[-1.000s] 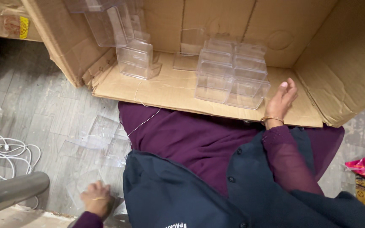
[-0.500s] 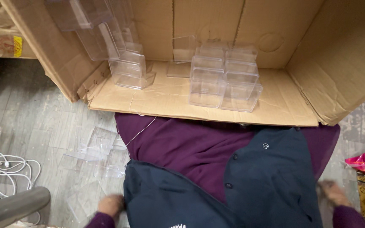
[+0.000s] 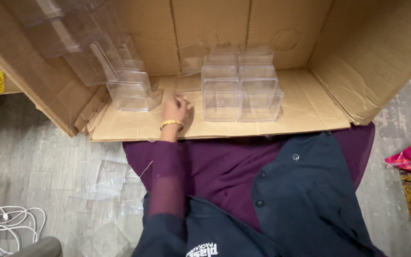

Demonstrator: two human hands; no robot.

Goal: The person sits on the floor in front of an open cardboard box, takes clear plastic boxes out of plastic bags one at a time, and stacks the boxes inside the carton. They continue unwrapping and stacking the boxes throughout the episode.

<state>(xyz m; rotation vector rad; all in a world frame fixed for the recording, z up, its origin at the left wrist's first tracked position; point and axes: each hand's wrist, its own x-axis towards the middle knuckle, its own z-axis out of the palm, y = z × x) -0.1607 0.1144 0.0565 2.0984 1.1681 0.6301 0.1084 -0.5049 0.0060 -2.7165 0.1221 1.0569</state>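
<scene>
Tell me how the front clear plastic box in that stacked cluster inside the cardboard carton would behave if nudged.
The front clear box looks thin-walled and empty, so probably light and easily slid across the cardboard carton floor. Its glossy sides may be slippery to pinch. It sits against neighbouring clear boxes, so a push would likely shift them too. The left hand rests just beside it.

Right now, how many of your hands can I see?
1: the left hand lies on the cardboard flap, between the clear boxes and the leaning clear stack. The right hand is out of view.
</scene>
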